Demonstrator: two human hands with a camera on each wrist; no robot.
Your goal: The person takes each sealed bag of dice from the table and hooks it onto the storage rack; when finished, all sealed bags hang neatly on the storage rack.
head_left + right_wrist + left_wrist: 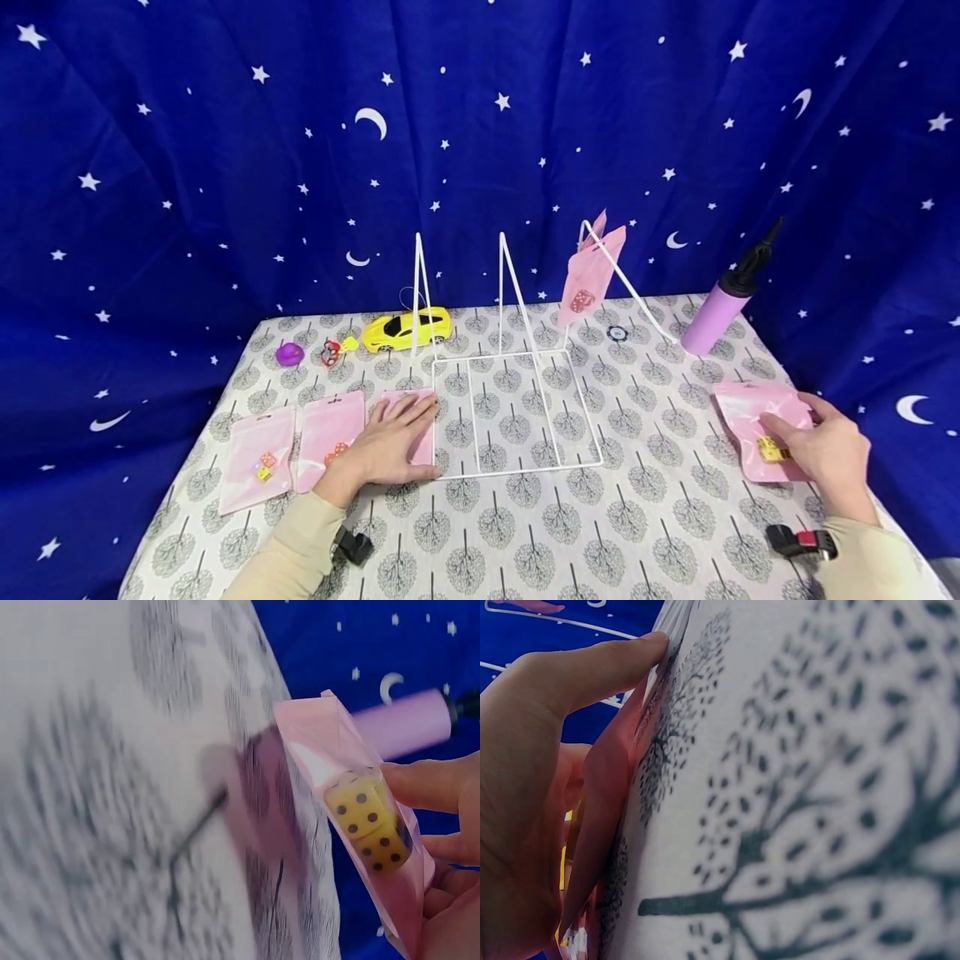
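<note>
My left hand (388, 443) lies with spread fingers over a pink zip pouch (424, 433) at the left side of a white wire rack (517, 472). In the left wrist view its thumb (607, 671) stretches out to the tablecloth, and most of that pouch is hidden under the hand. At the table's right side, my right hand (836, 450) pinches another pink pouch (750, 408) by its right edge. Yellow dice (367, 825) with black dots show through this pouch, which stands tilted above the cloth in the right wrist view.
Two pink pouches with dice, one outer (251, 442) and one inner (326, 425), lie left. More pink pouches (588, 279) hang on the rack's right arm. Behind are a purple toy (289, 354), a yellow car (405, 330), a round chip (617, 333) and a purple pump (712, 321).
</note>
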